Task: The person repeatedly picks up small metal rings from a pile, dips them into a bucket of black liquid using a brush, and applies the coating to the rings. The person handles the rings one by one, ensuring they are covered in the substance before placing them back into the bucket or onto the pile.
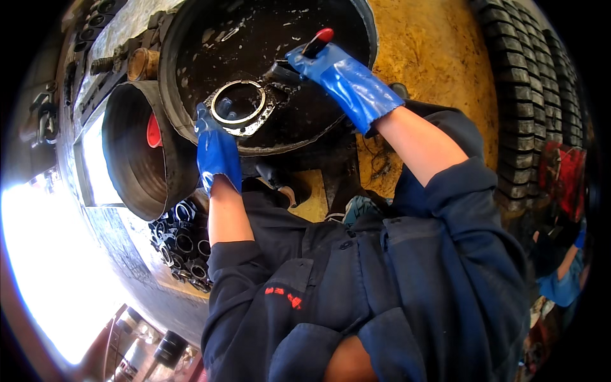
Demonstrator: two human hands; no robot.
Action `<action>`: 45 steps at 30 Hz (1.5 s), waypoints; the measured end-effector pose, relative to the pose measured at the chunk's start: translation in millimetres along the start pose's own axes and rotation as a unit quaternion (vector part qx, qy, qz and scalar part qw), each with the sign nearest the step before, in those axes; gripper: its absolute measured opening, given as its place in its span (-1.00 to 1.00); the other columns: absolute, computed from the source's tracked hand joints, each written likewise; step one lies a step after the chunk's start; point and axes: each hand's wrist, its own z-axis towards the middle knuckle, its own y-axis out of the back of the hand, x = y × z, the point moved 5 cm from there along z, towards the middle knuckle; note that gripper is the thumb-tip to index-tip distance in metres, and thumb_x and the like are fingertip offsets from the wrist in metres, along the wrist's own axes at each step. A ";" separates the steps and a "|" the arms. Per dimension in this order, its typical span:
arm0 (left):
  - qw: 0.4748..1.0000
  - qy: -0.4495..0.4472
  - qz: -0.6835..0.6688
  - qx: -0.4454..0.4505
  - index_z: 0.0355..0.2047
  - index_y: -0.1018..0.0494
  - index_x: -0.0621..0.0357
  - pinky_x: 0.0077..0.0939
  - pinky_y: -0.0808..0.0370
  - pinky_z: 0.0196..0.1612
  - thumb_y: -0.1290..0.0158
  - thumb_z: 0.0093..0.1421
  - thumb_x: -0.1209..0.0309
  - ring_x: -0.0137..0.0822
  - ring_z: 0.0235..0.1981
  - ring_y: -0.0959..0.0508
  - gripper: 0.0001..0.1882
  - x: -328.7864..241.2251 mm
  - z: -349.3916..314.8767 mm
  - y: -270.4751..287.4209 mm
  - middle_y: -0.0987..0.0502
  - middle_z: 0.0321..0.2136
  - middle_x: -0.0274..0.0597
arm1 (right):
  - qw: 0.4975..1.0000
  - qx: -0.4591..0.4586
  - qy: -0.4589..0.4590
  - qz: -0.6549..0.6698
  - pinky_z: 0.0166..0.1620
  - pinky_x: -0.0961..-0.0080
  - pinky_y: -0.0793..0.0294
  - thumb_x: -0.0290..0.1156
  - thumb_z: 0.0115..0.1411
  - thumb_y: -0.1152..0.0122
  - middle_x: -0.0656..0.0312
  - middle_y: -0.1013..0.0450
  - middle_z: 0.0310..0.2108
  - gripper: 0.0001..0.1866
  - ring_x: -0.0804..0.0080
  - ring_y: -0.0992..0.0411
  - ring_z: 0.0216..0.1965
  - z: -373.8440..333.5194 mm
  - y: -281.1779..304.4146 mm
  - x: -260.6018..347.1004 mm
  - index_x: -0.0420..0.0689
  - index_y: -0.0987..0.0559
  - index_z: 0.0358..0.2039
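Both my hands wear blue rubber gloves and are over a wide black tub of dark, wet liquid. My left hand grips the near left edge of a round metal flange with a bright raised ring and a large central opening. Some of the left fingers show through that opening. To the upper right of the flange, my right hand is closed around what looks like a brush with a red handle end. Its dark, flat working end points left toward the flange, apart from it.
A large dark metal cylinder lies open-ended left of the tub, with something red inside. Below it sits a pile of ring-shaped metal parts. Big tyres stand at right on the yellowish floor. Another person's blue sleeve shows far right.
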 end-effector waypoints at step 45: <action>0.954 -0.027 -0.284 0.095 0.14 -0.44 0.33 -0.48 -0.52 -0.06 -0.08 0.41 0.18 -0.33 -0.20 -0.63 -0.52 39.6 41.9 -24.6 -0.65 -0.10 -0.12 | 0.970 0.071 0.095 0.214 -0.12 0.47 -0.46 -0.04 0.31 -0.30 0.14 -0.63 -0.29 -0.64 0.39 -0.52 -0.26 -3.3 -13.3 48.8 -0.09 -0.72 -0.17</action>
